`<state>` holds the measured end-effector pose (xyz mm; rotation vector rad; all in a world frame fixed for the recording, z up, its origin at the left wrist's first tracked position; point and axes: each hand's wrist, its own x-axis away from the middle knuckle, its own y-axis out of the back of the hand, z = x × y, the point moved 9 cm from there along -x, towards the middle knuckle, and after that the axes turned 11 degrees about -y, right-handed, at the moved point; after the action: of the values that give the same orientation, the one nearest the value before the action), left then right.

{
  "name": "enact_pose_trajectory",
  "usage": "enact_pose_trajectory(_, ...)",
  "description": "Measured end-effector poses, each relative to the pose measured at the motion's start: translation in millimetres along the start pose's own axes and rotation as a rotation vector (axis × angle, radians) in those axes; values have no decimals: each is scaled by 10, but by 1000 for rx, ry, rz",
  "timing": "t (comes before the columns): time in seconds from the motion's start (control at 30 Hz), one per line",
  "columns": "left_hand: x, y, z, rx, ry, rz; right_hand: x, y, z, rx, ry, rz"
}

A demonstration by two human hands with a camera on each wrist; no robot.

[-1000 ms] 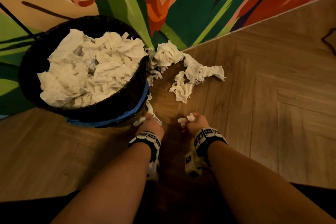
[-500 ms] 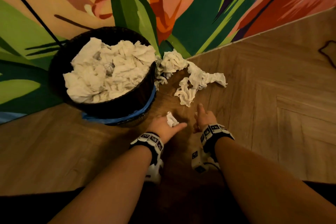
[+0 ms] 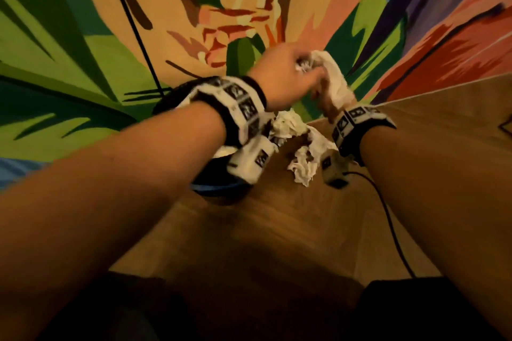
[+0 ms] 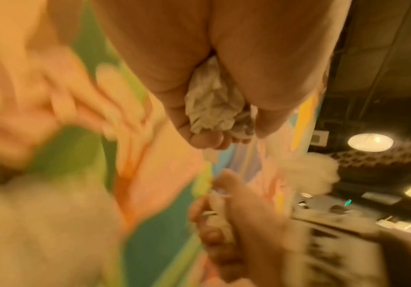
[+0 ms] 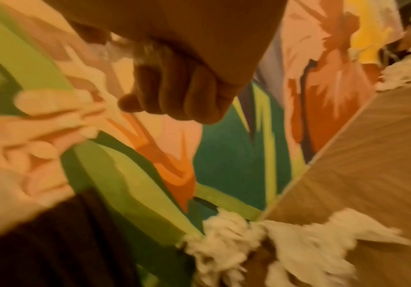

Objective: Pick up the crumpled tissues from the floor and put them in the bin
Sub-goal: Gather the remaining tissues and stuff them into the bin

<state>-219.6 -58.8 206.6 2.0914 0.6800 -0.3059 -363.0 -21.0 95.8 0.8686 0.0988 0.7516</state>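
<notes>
left hand [image 3: 279,75]: fingers curled round tissue wad [image 4: 211,104]
right hand [image 3: 327,97]: clutches tissue strip [image 3: 333,77]
bin [image 3: 219,188]: below-left of both hands, left nearer

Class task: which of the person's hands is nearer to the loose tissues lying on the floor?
Right. The right hand is raised just above the loose tissues; the left hand is higher and further left.

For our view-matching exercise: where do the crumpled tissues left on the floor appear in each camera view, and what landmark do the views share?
Head: the floor tissues sit just right of centre, at mid-height.
Left wrist: too blurred to pick them out.
Right wrist: the floor tissues run along the bottom edge, right of centre.
Shared landmark: the painted wall, behind everything in all three views.
</notes>
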Motion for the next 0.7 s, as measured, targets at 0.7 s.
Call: enact_pose_trajectory(0.7, 1232, 303, 1794, -377, 579, 398, 775, -1236, 952, 588, 570, -87)
